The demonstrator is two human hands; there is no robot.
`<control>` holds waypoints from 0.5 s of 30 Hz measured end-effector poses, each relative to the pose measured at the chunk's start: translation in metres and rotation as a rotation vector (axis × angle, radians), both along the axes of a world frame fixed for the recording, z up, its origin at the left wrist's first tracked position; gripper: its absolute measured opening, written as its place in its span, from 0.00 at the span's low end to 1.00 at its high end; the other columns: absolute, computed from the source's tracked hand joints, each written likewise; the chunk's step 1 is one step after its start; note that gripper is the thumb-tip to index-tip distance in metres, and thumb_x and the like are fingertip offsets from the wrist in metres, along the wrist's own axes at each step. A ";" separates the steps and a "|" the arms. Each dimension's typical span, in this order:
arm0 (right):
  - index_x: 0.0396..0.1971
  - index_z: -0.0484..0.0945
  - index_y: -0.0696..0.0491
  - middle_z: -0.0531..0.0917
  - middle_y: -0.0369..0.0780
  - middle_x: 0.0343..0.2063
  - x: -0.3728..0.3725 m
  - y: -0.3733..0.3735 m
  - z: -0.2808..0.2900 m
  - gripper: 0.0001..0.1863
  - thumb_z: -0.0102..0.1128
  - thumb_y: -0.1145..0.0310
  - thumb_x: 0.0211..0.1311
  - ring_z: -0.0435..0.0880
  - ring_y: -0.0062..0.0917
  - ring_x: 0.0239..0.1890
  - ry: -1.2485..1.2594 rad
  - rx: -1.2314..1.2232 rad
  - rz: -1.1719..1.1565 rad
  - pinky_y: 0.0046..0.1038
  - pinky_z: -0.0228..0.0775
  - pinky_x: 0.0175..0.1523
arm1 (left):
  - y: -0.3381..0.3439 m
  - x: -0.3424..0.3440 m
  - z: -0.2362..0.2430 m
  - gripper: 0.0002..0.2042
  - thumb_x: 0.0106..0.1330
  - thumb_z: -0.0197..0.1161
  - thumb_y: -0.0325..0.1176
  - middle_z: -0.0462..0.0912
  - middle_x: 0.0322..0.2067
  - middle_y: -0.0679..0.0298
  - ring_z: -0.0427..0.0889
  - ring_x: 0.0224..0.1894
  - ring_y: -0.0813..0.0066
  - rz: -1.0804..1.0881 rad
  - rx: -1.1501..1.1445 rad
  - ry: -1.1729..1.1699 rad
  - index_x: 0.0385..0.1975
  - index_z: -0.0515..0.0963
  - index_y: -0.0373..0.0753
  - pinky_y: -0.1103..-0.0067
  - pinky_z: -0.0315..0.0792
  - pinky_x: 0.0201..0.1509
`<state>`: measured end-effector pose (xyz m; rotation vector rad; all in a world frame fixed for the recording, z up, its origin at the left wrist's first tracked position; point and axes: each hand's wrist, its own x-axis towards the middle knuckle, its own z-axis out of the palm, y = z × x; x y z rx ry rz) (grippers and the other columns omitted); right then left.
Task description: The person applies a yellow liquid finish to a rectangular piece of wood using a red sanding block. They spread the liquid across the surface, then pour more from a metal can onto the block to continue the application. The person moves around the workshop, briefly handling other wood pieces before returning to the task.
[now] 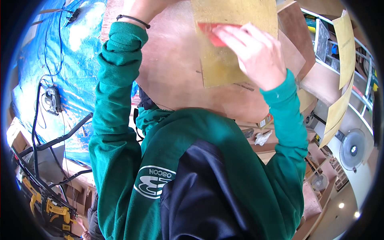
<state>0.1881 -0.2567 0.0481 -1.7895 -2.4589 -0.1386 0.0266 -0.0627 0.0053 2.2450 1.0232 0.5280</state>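
My right hand (260, 54) is closed around a flat red spreader (214, 34), its edge against a thin yellowish-brown sheet (222, 70). The sheet looks glossy and lies on a larger reddish plywood board (172, 72) in front of me. At the upper edge, my left hand (150, 6) reaches over the board's left part. Only its wrist and back show; the fingers are cut off by the picture's edge.
Blue tarp (78, 120) covers the left side, with a black power tool (52, 100) and cables on it. Yellow clamps (58, 208) hang at lower left, near another person's hand (83, 227). Crumpled white paper (263, 138) lies below the board. At right are a fan (354, 150) and yellowish sheets (344, 50).
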 end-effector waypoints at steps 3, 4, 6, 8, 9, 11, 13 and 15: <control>0.47 0.78 0.47 0.80 0.31 0.44 -0.016 -0.033 -0.001 0.22 0.56 0.72 0.47 0.78 0.22 0.38 -0.032 -0.087 0.014 0.24 0.74 0.36 | -0.002 0.000 0.004 0.16 0.44 0.76 0.40 0.76 0.16 0.64 0.73 0.19 0.74 0.006 0.105 0.040 0.18 0.76 0.38 0.75 0.66 0.24; 0.48 0.78 0.47 0.81 0.31 0.45 -0.022 -0.043 0.001 0.23 0.56 0.73 0.47 0.79 0.22 0.39 -0.025 -0.127 0.022 0.24 0.74 0.36 | -0.002 -0.003 0.009 0.15 0.44 0.76 0.40 0.76 0.15 0.65 0.73 0.18 0.74 0.018 0.087 0.060 0.18 0.76 0.38 0.75 0.65 0.24; 0.49 0.77 0.48 0.80 0.32 0.47 -0.030 -0.065 0.005 0.23 0.56 0.71 0.48 0.78 0.22 0.41 -0.007 -0.235 0.018 0.24 0.74 0.35 | -0.003 -0.001 0.011 0.15 0.45 0.76 0.40 0.75 0.15 0.65 0.73 0.18 0.74 0.011 0.048 0.080 0.17 0.76 0.38 0.76 0.65 0.23; 0.48 0.77 0.48 0.80 0.32 0.47 -0.034 -0.080 0.012 0.23 0.56 0.71 0.48 0.77 0.22 0.42 0.027 -0.317 0.017 0.23 0.73 0.35 | -0.006 -0.001 0.016 0.15 0.45 0.76 0.40 0.75 0.14 0.66 0.72 0.17 0.76 0.006 0.078 0.117 0.17 0.76 0.38 0.76 0.64 0.22; 0.44 0.78 0.49 0.81 0.31 0.41 -0.029 -0.085 0.015 0.19 0.56 0.71 0.47 0.77 0.22 0.36 0.053 -0.299 0.044 0.24 0.72 0.37 | -0.006 0.000 0.019 0.15 0.45 0.76 0.39 0.74 0.14 0.66 0.71 0.17 0.76 0.005 0.097 0.132 0.16 0.76 0.38 0.77 0.64 0.22; 0.41 0.80 0.49 0.83 0.30 0.38 -0.013 -0.086 0.022 0.17 0.56 0.73 0.47 0.78 0.22 0.34 0.216 -0.243 -0.031 0.24 0.73 0.38 | -0.003 -0.003 0.016 0.15 0.45 0.76 0.39 0.73 0.13 0.67 0.70 0.17 0.78 0.000 0.040 0.104 0.16 0.75 0.38 0.78 0.63 0.22; 0.38 0.82 0.48 0.85 0.30 0.34 0.005 -0.073 0.039 0.16 0.54 0.76 0.48 0.79 0.23 0.29 0.286 -0.142 -0.147 0.26 0.76 0.37 | -0.002 -0.003 0.017 0.15 0.45 0.76 0.38 0.72 0.13 0.69 0.68 0.16 0.80 0.002 -0.018 0.088 0.15 0.75 0.38 0.79 0.61 0.21; 0.39 0.82 0.47 0.85 0.33 0.35 0.033 -0.061 0.034 0.16 0.53 0.77 0.50 0.79 0.28 0.31 0.267 -0.067 -0.205 0.27 0.76 0.36 | -0.004 -0.001 0.024 0.16 0.45 0.76 0.38 0.70 0.12 0.70 0.66 0.16 0.82 0.001 -0.076 0.084 0.15 0.74 0.38 0.80 0.60 0.21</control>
